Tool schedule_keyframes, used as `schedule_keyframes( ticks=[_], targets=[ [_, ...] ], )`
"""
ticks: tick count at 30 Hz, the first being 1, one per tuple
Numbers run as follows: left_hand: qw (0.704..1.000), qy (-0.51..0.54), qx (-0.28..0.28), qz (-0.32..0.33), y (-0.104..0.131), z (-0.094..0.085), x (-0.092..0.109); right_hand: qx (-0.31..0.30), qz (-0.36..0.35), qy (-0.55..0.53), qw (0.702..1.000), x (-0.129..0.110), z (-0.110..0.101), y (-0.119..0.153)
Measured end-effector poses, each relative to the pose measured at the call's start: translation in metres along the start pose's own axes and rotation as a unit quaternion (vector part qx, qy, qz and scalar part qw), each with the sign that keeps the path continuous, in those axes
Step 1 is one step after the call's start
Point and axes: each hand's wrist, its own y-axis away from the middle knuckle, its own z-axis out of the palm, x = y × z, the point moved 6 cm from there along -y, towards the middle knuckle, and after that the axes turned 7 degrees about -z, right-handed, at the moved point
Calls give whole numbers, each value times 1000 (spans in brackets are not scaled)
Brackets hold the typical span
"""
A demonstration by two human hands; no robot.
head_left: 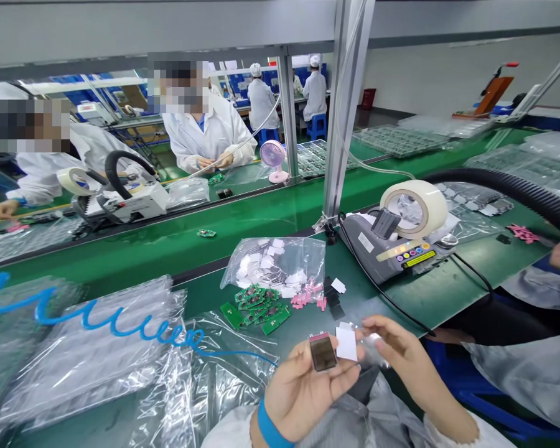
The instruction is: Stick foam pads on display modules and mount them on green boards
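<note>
Low in the head view, my left hand (304, 389), with a blue wrist band, holds a small dark display screen (323, 353) edged in pink along its top. Beside the screen, a white square piece (346, 342) stands at the left fingertips. My right hand (401, 351) is close on its right, thumb and fingers bent around a shiny clear piece of film (376, 350). Whether the right fingertips also touch the white square is hard to make out. Ahead of the hands lie green circuit boards (259, 306), pink pieces (309, 294) and dark flat pieces (335, 302).
A clear bag of white parts (270, 261) lies beyond the boards. A tape machine (385, 249) with a black hose stands on the right. Stacked clear trays (98, 348) and a coiled blue hose (140, 326) occupy the left. Co-workers sit across and at the right.
</note>
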Motion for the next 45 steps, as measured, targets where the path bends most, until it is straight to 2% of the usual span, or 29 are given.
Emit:
schedule_keyframes(
  ticks=[2, 4, 6, 11, 13, 16, 19, 21, 23, 25, 26, 28, 30, 34, 39, 43, 45],
  targets=[
    [1000, -7, -16, -3, -2, 6, -2, -44, 32, -154, 987, -12, 14, -3],
    [999, -8, -31, -4, -4, 10, -3, -87, 77, -331, 936, -23, 31, -5],
    [999, -2, -41, -1, -4, 12, -3, -114, 106, -439, 885, -32, 46, -7],
    [999, 1, -33, -1, -2, 8, -4, -102, 123, -512, 844, -39, 64, -5],
    [1000, -2, -18, -16, -1, 5, -5, -73, 134, -537, 830, -37, 65, -9],
    [998, 20, 3, -52, 0, -1, -9, -9, 136, -542, 829, -30, 57, -23],
    [995, 59, 14, -81, 3, -5, -12, 50, 98, -517, 849, -25, 39, -39],
    [992, 84, 17, -90, 4, -6, -14, 64, 63, -495, 864, -29, 26, -45],
    [990, 104, 21, -95, 5, -6, -15, 30, -6, -436, 899, -45, 17, -48],
    [987, 117, 29, -104, 5, -6, -17, -40, -117, -336, 934, -70, 13, -48],
    [986, 123, 34, -109, 5, -6, -18, -85, -179, -272, 942, -84, 14, -47],
    [983, 132, 44, -119, 6, -7, -20, -164, -279, -155, 933, -106, 21, -43],
    [982, 137, 48, -121, 6, -8, -21, -217, -336, -77, 913, -119, 27, -40],
    [981, 137, 61, -120, 7, -11, -22, -257, -352, -38, 899, -123, 32, -41],
    [982, 118, 79, -123, 8, -16, -24, -267, -370, 12, 890, -123, 31, -42],
    [988, 70, 73, -113, 10, -17, -23, -302, -400, 39, 864, -138, 35, -33],
    [993, 41, 76, -82, 11, -15, -18, -293, -404, 79, 863, -144, 36, -27]
  ],
)
